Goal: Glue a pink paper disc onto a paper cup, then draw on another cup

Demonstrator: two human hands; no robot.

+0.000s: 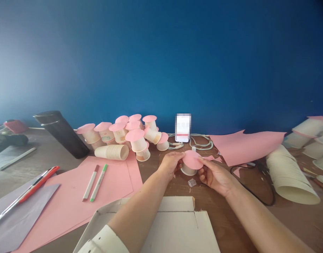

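A pink paper disc rests on top of an upside-down paper cup in front of me. My left hand grips the disc's left edge between thumb and fingers. On the opposite side, my right hand pinches its right edge, thumb on top and the other fingers curled below. The cup stands on the brown table, its rim showing under the disc. Just in front of it lies a small clear plastic piece.
Several cups with pink tops stand at the back left, beside a black flask. Pink sheets carry two markers and a red cutter. White cardboard lies nearest me. Stacked cups and a cable are right.
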